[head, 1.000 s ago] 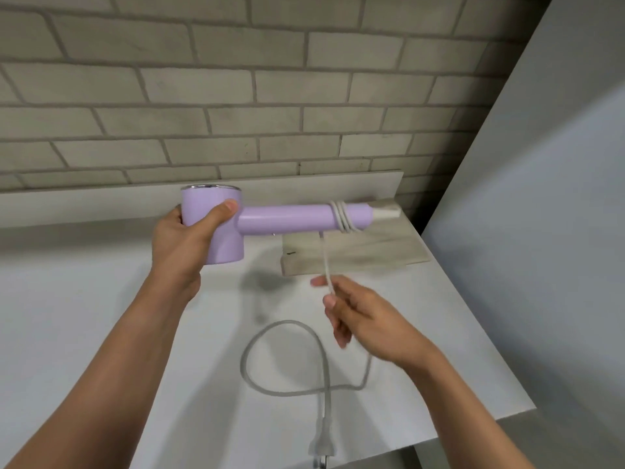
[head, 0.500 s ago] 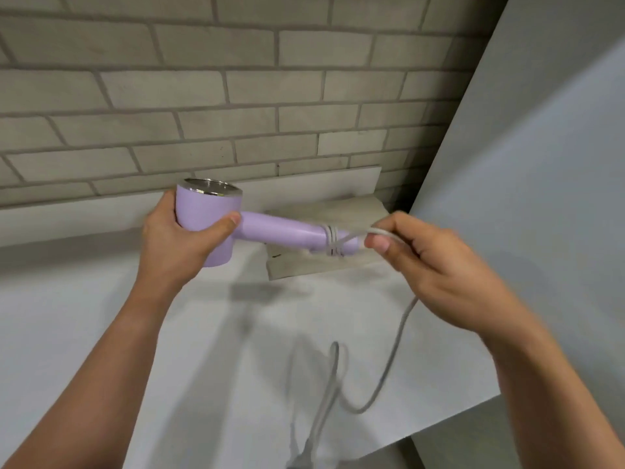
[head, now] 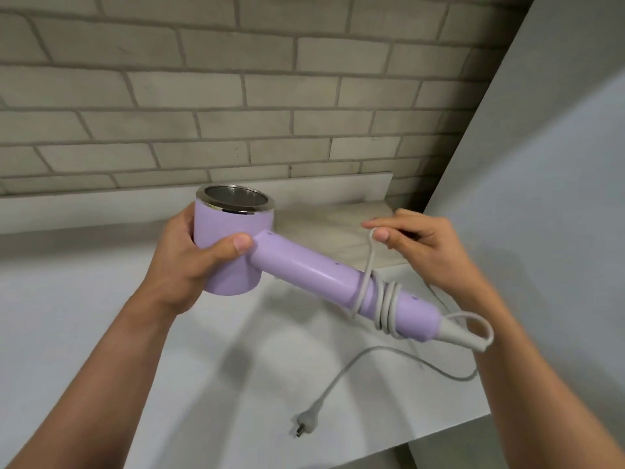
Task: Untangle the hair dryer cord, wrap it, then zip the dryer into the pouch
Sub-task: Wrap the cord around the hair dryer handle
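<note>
I see the hair dryer [head: 304, 265] now tilts lower than before. My left hand [head: 196, 265] grips its head above the table [head: 84, 333], where the plug [head: 303, 427] lies; the cord [head: 386, 308] coils round the handle's end, and my right hand [head: 426, 252] pinches a raised strand.

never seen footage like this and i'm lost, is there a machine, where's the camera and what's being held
No machine here: these are a person's two bare hands, filmed by one wide-angle camera worn on the head, looking forward and down. Every picture is that same view. The left hand grips the head of a lilac hair dryer. The right hand pinches its grey cord, partly wound in coils round the handle. The loose end with its plug lies on the white table. A pale flat thing lies at the back by the brick wall; I cannot tell what it is.
</note>
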